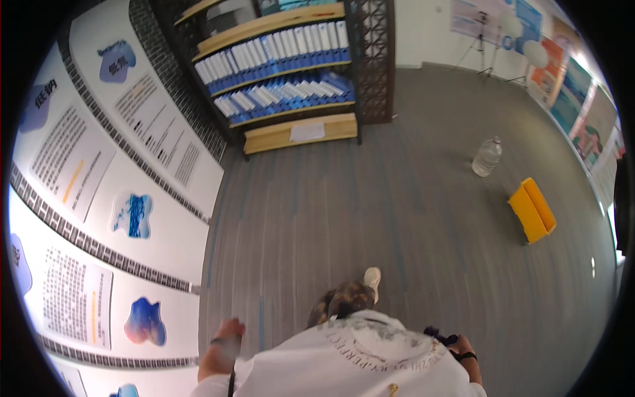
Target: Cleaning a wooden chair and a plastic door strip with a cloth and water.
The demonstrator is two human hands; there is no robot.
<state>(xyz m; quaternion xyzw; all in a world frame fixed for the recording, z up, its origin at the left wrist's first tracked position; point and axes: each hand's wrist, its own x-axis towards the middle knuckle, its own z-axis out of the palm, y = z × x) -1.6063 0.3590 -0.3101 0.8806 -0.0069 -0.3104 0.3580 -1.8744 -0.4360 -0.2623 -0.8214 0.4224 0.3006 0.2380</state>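
My left hand [230, 329] hangs low at my left side, blurred, beside the white wall panels. Whether its fingers are closed cannot be made out, and nothing shows in it. At my right side, my right hand [462, 344] is closed around a dark purple, crumpled item [440, 336], perhaps a cloth. Dark bands circle both wrists. One pale shoe [372, 281] shows ahead of my white shirt on the grey striped carpet [337, 213].
Ahead stands a shelving unit [300, 129] with rows of blue-and-white binders [278, 47]. A large clear plastic bottle [487, 158] and a yellow wheeled bin [532, 211] stand on the floor to the right. Printed wall panels [163, 268] line the left; tripods [479, 42] stand far back right.
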